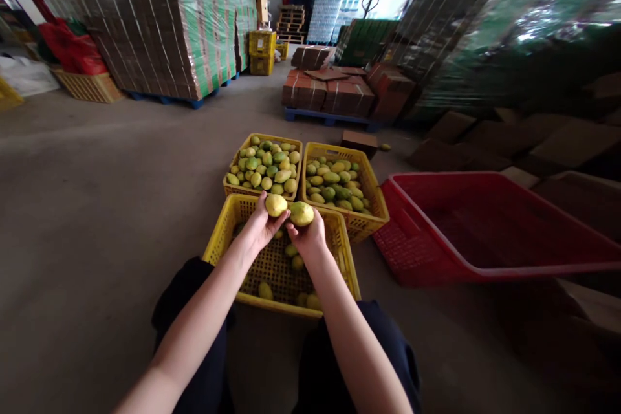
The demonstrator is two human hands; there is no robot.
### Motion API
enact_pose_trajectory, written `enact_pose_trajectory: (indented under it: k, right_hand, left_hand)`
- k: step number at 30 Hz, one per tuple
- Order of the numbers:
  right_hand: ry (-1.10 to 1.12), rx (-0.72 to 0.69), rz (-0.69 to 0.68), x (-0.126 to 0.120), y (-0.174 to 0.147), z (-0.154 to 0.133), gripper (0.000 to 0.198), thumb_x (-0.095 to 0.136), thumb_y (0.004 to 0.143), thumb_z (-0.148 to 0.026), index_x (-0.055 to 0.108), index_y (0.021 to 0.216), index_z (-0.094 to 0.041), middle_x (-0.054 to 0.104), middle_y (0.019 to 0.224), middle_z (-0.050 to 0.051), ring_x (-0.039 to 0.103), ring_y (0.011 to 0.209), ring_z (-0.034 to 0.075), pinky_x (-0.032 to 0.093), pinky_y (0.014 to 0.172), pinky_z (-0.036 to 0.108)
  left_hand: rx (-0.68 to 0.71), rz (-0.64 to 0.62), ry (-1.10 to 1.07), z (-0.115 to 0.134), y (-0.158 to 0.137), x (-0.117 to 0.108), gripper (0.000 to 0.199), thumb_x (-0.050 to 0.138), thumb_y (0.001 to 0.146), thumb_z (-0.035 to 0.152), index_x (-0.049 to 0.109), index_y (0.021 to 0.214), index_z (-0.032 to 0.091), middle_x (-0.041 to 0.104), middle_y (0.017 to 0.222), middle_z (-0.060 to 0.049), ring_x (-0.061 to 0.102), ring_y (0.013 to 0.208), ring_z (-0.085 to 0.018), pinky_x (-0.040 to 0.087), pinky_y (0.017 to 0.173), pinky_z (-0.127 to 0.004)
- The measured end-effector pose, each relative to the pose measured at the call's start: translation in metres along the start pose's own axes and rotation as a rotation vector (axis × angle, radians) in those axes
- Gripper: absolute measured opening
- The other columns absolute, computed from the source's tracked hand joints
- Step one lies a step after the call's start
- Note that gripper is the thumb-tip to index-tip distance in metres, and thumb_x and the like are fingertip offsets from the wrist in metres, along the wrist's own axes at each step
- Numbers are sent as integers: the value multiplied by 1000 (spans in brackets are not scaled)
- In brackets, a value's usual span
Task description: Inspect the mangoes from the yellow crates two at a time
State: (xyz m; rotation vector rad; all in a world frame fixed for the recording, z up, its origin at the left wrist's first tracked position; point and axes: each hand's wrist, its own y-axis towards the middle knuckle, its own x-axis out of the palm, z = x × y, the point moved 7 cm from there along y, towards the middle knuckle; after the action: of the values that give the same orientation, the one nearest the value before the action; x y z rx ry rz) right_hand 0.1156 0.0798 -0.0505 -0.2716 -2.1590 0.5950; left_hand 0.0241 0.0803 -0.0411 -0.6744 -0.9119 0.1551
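My left hand [263, 225] is closed around a yellow lemon [276, 205]. Close beside it, my right hand [310, 237] grips a second lemon [301, 213], yellow with a greenish top. Both fruits are held over the far side of a yellow plastic crate [217, 233] standing between my knees. Several lemons [265, 290] lie scattered on its perforated floor, partly hidden by my arms. Just beyond it are two more yellow crates: the left one [234, 190] is heaped with green and yellow lemons, the right one [373, 204] holds a lower layer of them.
A large red plastic crate [427, 252] stands at the right, near loose cardboard [449, 126]. Farther off, flattened cartons [347, 96] lie on a blue pallet [330, 119]. Tall film-wrapped stacks [140, 19] rise on both sides, and a lone lemon [385, 147] rests on the floor.
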Motion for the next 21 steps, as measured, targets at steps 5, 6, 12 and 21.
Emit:
enact_pose_trajectory:
  k: [5, 6, 12, 21]
  right_hand:
    - [-21, 89, 52, 0, -3, 3, 37, 34, 95, -42, 58, 81, -16, 60, 48, 4, 51, 34, 13, 40, 29, 18]
    - [-39, 78, 51, 0, -3, 1, 38, 36, 95, -44, 58, 80, -16, 60, 48, 4, 52, 35, 13, 41, 30, 18]
    - [-86, -35, 2, 0, 1, -5, 31, 56, 88, -47, 59, 80, -17, 63, 54, 1, 54, 38, 11, 40, 31, 18]
    - [-130, -49, 7, -6, 6, -4, 33, 51, 90, -47, 60, 83, -17, 62, 54, 0, 50, 37, 11, 38, 32, 19]
  left_hand:
    - [54, -25, 74, 1, 7, 0, 39, 44, 98, 46, 61, 90, 11, 61, 64, -6, 56, 45, -9, 50, 40, -16]
    - [74, -29, 86, 2, 7, 0, 38, 45, 98, 44, 61, 88, 12, 61, 64, -5, 56, 46, -9, 49, 41, -15]
    - [136, -29, 158, 8, 6, 1, 34, 46, 98, 38, 63, 86, 12, 62, 61, -5, 55, 46, -10, 45, 43, -17]
    - [174, -41, 189, 10, 7, -1, 34, 49, 97, 39, 62, 81, 12, 63, 61, -5, 55, 47, -10, 42, 45, -19]
